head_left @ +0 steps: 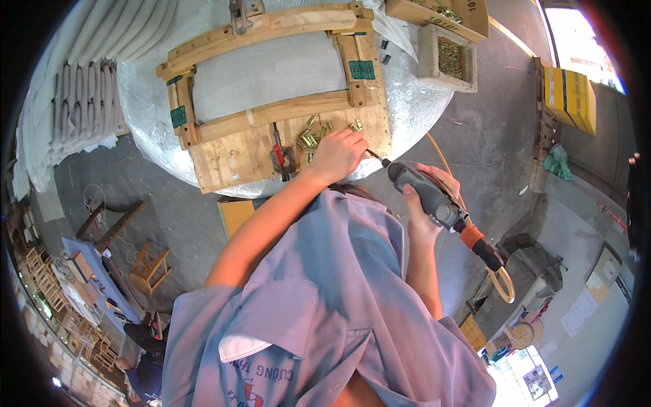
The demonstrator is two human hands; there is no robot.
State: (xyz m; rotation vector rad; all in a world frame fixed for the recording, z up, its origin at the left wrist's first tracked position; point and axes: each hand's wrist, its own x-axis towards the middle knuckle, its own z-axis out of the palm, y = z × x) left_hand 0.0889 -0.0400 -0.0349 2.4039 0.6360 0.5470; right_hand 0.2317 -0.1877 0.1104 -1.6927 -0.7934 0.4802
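Note:
My right hand (428,207) is wrapped round a grey power driver (434,200) with an orange band and a hose at its rear end. The driver's thin bit points left toward my left hand (337,156). That hand's fingers are curled together near the bit's tip, and what they hold, if anything, is hidden. Beside the fingers, a loose pile of small brass-coloured metal fittings (308,139) lies on a plywood board (224,163). A toggle clamp (280,156) with a red handle is fixed left of the pile. Beyond it, wooden bars (271,117) surround a pale grey panel (268,74).
Plastic wrap (152,129) covers the round surface under the board. At the far right stand a wooden box (451,57) of small metal parts and a cardboard box (468,17). The yellowish hose (444,157) trails right. Pale padded pieces (85,102) are stacked at left.

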